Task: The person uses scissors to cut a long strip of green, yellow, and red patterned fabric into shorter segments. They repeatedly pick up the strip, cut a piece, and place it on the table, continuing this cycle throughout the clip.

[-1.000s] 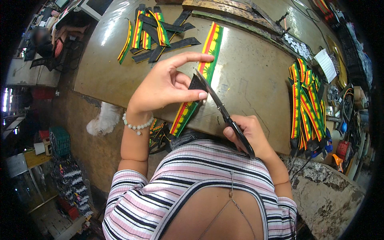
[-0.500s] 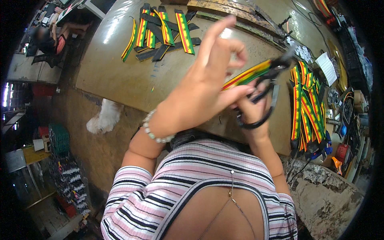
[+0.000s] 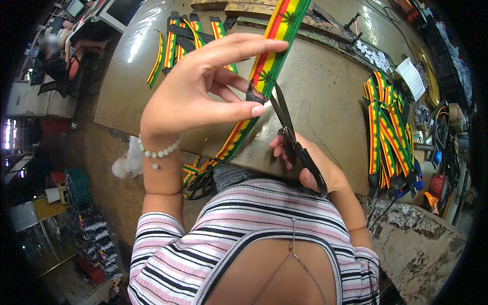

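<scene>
My left hand (image 3: pixel 188 104) pinches a red, yellow and green strap (image 3: pixel 281 35) with dark leaf shapes between thumb and fingers. It holds the strap at a short black section (image 3: pixel 252 94). Above the grip the strap runs up past the picture's top edge; below, it slants down to a loose heap of the same strap (image 3: pixel 203 173) by my lap. My right hand (image 3: pixel 323 160) grips black scissors (image 3: pixel 290 134) by the handles. Their blades point up at the strap's right edge, close to the black section. Whether the blades touch it I cannot tell.
Several cut strap pieces (image 3: pixel 389 132) lie piled on the table's right side. More pieces (image 3: pixel 170 48) lie at the far left. Wooden boards (image 3: pixel 274 11) rest along the back, near a white sheet of paper (image 3: pixel 410 79). A fluffy white thing (image 3: pixel 128 161) is below the table's left edge.
My left hand has moved left and now pinches a long strap that stretches up and down. The short strap piece beside the scissors is gone from my right hand. The scissors have come lower and left.
</scene>
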`<state>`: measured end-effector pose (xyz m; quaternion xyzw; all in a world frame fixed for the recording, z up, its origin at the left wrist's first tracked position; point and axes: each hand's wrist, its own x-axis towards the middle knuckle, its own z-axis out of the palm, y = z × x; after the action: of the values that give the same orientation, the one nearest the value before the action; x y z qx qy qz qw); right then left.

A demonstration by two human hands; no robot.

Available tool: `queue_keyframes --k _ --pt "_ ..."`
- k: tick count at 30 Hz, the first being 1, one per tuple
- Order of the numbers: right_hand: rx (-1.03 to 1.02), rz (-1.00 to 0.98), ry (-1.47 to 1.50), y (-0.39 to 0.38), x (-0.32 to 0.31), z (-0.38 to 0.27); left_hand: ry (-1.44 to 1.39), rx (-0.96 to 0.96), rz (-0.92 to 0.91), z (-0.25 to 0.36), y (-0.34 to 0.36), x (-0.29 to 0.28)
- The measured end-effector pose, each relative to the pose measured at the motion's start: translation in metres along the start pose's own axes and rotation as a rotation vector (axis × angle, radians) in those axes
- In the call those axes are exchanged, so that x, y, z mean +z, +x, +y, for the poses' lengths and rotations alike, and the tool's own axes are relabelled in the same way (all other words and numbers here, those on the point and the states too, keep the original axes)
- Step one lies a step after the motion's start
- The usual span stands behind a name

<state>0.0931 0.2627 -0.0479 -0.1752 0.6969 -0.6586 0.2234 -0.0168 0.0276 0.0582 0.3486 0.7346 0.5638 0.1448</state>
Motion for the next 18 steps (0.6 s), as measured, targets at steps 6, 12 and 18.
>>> queue_keyframes --k 6,12,18 --pt "-0.001 0.136 -0.436 0.003 0.004 -0.021 -0.119 -0.107 -0.021 -0.013 -0.003 0.006" --pt "0.054 0.249 -0.497 0.002 0.009 -0.033 -0.214 -0.150 -0.063 -0.021 -0.001 0.005" --pt "0.094 0.326 -0.520 0.002 0.011 -0.028 -0.238 -0.193 -0.077 -0.029 -0.004 0.006"
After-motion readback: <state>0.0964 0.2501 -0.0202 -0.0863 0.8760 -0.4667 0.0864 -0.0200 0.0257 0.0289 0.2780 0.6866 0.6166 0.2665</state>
